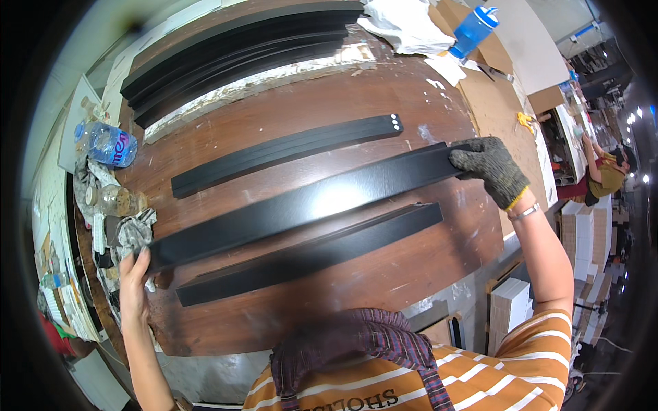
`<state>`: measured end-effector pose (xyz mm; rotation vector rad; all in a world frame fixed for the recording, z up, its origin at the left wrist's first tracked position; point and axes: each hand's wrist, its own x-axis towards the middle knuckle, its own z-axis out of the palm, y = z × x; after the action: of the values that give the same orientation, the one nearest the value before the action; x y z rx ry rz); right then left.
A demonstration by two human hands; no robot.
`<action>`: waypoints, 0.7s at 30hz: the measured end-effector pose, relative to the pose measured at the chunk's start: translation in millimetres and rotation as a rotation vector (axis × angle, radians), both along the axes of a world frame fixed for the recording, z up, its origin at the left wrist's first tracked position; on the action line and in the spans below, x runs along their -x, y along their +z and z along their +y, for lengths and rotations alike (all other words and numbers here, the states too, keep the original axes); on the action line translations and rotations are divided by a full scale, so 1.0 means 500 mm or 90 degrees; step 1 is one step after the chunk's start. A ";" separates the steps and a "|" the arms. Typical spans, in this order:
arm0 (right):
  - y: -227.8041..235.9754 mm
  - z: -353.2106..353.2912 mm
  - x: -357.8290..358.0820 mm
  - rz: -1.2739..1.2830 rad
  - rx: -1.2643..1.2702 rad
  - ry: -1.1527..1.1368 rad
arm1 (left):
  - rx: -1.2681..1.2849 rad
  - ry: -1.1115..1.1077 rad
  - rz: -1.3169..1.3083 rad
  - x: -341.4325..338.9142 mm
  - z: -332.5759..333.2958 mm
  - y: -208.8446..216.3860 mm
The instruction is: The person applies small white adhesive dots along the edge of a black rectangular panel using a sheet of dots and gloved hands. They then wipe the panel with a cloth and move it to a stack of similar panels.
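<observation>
Between my two hands a long glossy black board point(301, 203) is held above the brown table, its right end higher in the picture than its left. My bare left hand point(136, 277) grips the left end, thumb on its face. At the right end my right hand point(495, 170), in a dark knit glove, has its thumb over the board; the fingers behind are partly hidden. Beyond it lies a narrower black bar point(288, 153) with white dots at its right end. On the near side rests another black board point(312, 253), partly covered by the held one.
Several black boards point(240, 51) are stacked at the far side of the table point(452, 233). At left stand a large plastic bottle point(110, 144), a jar point(116, 201) and rags point(137, 231). Cardboard point(490, 103), white cloth point(404, 26) and a blue bottle point(474, 31) lie far right. Another person point(606, 175) works beyond.
</observation>
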<state>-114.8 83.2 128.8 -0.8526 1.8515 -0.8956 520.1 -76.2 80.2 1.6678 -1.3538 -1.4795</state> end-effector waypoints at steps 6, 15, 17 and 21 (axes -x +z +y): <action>0.046 0.108 -0.068 0.037 -0.066 0.006 | 0.003 0.047 -0.042 -0.050 0.112 0.060; -0.061 0.133 -0.066 0.037 -0.036 0.052 | -0.030 -0.072 -0.156 -0.061 0.139 -0.012; -0.060 0.137 -0.037 0.032 -0.062 0.036 | -0.016 -0.136 -0.316 -0.074 0.119 0.001; -0.071 0.106 0.068 0.013 0.014 -0.051 | 0.101 -0.053 -0.230 -0.085 0.045 0.026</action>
<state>-148.8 136.0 93.1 -0.8078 1.9081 -0.9619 562.4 -53.5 93.2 1.8544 -1.7001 -1.1121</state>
